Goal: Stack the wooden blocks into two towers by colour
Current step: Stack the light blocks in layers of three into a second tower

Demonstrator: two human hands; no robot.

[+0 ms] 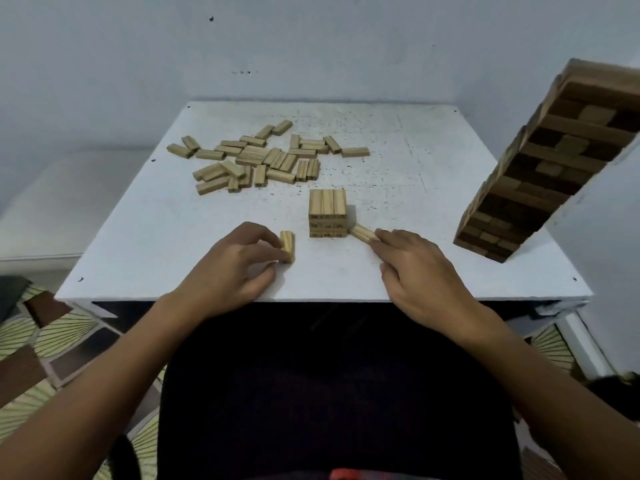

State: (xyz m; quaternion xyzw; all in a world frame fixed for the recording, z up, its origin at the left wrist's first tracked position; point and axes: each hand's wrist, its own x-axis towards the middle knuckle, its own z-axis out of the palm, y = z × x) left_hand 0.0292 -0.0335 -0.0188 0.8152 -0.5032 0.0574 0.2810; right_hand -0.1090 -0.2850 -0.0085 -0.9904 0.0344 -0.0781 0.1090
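Right-hand block [361, 233] angled toward short stack [327, 213]

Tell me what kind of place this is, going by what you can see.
Probably a room in a home, set up for a block game. A small white table stands against a plain pale wall, over a patterned tile floor, with loose light blocks scattered on the tabletop.

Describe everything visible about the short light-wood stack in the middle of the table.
The short light-wood stack is a squat, squared pile of pale, grained blocks, three side by side on top running away from the camera. Its lower layers lie crosswise, with small dark markings. It stands upright on the white table. A block in the right hand seems to touch its base.
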